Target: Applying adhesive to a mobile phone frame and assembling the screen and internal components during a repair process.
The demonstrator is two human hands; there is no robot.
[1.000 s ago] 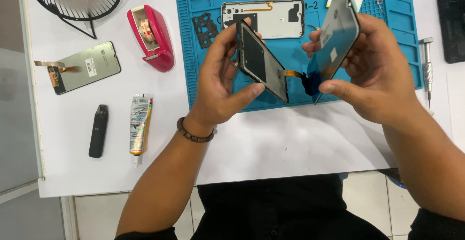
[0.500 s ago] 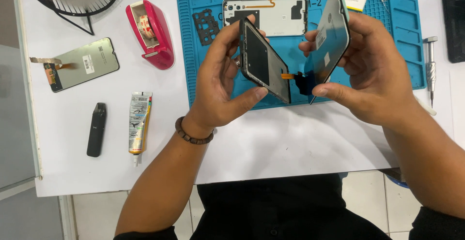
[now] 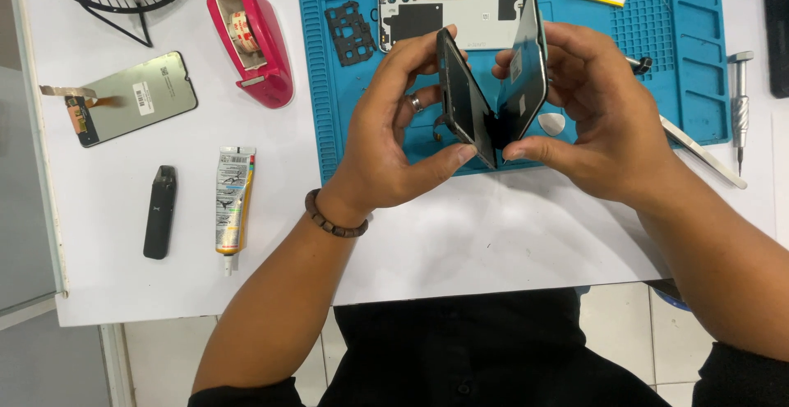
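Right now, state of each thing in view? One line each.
left hand: grips the phone frame, tilted
right hand: grips the display panel, upright, lower edge meeting the frame
phone back cover: flat on the blue mat, inside up
spare screen: face down
glue tube: lying flat

two dark phone panels [image 3: 493, 99] held upright, lower edges meeting.

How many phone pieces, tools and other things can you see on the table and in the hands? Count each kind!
Phone pieces held: 2, a frame in the left hand, a screen in the right hand
Phone pieces lying down: 3
Glue tube: 1
Tape holder: 1
Screwdriver: 1
Total: 8
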